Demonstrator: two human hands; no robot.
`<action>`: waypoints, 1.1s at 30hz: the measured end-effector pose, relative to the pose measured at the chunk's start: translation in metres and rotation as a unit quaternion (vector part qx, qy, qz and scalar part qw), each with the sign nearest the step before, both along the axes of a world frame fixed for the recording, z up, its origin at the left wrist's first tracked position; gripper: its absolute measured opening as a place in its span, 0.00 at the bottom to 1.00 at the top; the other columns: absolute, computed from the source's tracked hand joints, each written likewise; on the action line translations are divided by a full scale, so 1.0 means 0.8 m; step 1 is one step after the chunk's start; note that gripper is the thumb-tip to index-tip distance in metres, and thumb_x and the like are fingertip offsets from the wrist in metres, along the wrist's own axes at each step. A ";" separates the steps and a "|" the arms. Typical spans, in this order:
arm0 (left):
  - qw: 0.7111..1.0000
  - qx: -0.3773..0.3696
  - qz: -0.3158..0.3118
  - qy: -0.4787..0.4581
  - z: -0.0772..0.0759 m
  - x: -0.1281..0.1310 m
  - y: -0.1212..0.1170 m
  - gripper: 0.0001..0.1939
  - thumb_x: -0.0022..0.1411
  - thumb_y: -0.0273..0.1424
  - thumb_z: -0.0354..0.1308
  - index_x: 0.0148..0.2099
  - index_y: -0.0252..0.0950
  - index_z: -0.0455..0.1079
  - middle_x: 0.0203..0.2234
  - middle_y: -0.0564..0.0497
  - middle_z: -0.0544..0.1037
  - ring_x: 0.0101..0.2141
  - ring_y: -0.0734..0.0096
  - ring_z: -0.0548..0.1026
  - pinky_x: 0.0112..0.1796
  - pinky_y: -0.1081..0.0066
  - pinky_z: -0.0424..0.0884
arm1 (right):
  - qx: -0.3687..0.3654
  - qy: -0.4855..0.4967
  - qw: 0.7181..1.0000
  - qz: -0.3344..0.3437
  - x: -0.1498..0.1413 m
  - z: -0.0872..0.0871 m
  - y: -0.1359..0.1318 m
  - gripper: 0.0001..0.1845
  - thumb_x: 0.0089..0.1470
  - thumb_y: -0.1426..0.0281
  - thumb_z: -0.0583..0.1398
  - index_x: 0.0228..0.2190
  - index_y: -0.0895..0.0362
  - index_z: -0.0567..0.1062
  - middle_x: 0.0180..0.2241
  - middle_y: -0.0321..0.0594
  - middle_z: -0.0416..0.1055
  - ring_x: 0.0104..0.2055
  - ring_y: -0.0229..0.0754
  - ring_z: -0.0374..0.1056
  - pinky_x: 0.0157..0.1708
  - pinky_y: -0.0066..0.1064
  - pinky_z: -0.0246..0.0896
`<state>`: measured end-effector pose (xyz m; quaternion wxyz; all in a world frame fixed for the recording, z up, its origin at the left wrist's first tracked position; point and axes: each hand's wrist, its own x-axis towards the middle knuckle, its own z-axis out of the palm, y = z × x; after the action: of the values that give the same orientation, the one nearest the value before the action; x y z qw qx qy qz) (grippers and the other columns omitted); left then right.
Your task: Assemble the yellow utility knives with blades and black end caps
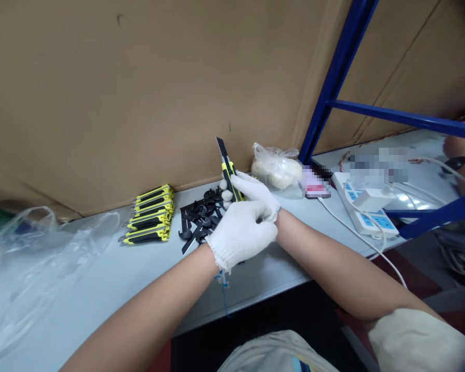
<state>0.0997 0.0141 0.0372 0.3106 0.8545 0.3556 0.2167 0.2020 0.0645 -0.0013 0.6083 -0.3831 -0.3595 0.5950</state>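
A yellow-and-black utility knife [229,173] points up and away, its dark blade extended. My right hand [253,191], in a white knit glove, has its fingers wrapped round the handle. Just in front, my gloved left hand [242,230] is closed near the knife's lower end, which it hides. A bit of something dark shows at its fingertips, too small to name. Beside the left hand lies a pile of small black plastic parts [205,214] mixed with loose blades [189,247]. Further left, several similar yellow-and-black knives [149,217] lie stacked in a row.
Clear plastic bags [50,268] cover the table's left side. A tied bag with pale contents [277,168] sits by the cardboard wall [178,93]. Right of it are a phone [315,183], cable, white power strip [364,204] and blue metal frame [329,103]. Another person's arm [463,160] shows far right.
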 end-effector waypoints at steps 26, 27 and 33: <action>0.925 -0.278 -0.006 -0.258 -0.055 -0.126 0.068 0.32 0.71 0.55 0.58 0.65 0.38 0.69 0.27 0.48 0.79 0.29 0.59 0.81 0.35 0.61 0.78 | -0.104 0.009 0.972 0.213 -0.044 -0.004 -0.044 0.20 0.58 0.54 0.69 0.42 0.50 0.68 0.25 0.28 0.70 0.16 0.34 0.62 0.15 0.27 0.64; 0.932 -0.259 0.003 -0.253 -0.056 -0.127 0.068 0.32 0.70 0.57 0.59 0.63 0.38 0.72 0.29 0.46 0.80 0.32 0.57 0.81 0.36 0.60 0.79 | -0.111 0.020 0.969 0.222 -0.044 -0.003 -0.046 0.21 0.59 0.54 0.69 0.44 0.49 0.67 0.25 0.27 0.70 0.16 0.34 0.61 0.14 0.26 0.64; 0.937 -0.222 0.017 -0.269 -0.053 -0.133 0.060 0.32 0.68 0.59 0.61 0.58 0.39 0.76 0.40 0.41 0.82 0.44 0.51 0.82 0.43 0.58 0.80 | -0.091 0.021 0.962 0.257 -0.041 0.001 -0.055 0.23 0.61 0.52 0.67 0.50 0.46 0.67 0.21 0.26 0.69 0.14 0.35 0.60 0.14 0.27 0.64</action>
<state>-0.0070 0.0623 -0.0055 0.5729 0.6672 0.3124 0.3592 0.1695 0.0208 -0.0004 0.4046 -0.3188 -0.3769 0.7698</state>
